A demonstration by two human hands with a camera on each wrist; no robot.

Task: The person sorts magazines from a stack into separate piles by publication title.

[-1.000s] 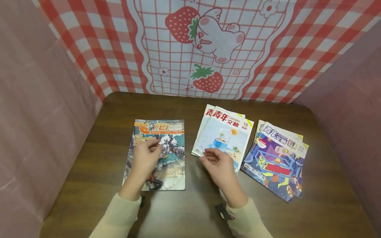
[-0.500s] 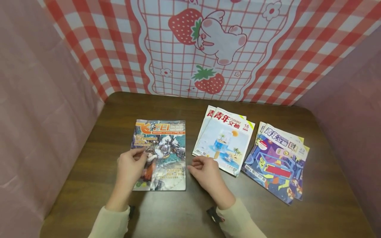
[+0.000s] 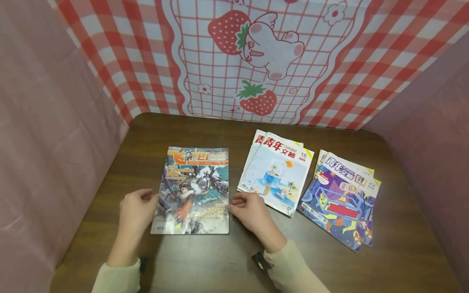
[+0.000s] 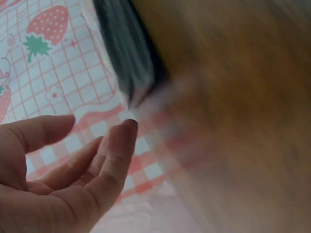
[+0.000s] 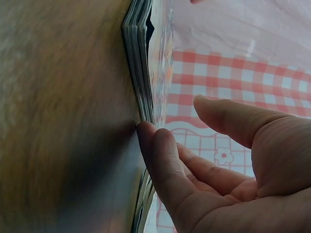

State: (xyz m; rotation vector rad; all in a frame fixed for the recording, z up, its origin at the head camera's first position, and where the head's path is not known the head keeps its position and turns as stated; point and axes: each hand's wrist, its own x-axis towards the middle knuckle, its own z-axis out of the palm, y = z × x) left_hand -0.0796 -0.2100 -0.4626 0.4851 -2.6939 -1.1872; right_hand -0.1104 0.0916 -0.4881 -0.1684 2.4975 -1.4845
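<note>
A magazine (image 3: 196, 191) with an orange title and a painted figure on its cover lies flat at the left of the table. Its side edge (image 5: 141, 73) looks thick and layered in the right wrist view. My left hand (image 3: 137, 211) is just off its left edge, thumb and loosely bent fingers (image 4: 114, 160) apart, holding nothing. On the other side, my right hand (image 3: 250, 209) has its fingertips (image 5: 146, 133) at the magazine's right edge; whether they touch cannot be told. The right thumb (image 5: 218, 114) stands away from the fingers.
Two overlapping white magazines (image 3: 278, 175) lie right of my right hand. Further right are overlapping purple magazines (image 3: 340, 199). The brown wooden table (image 3: 205, 264) meets a red-checked strawberry cloth (image 3: 256, 53) at the back, with pink curtains (image 3: 47, 142) at the sides.
My left hand has moved left and down, from over the magazine's cover to beside its left edge. The right hand has come left from the white magazines to the magazine's right edge.
</note>
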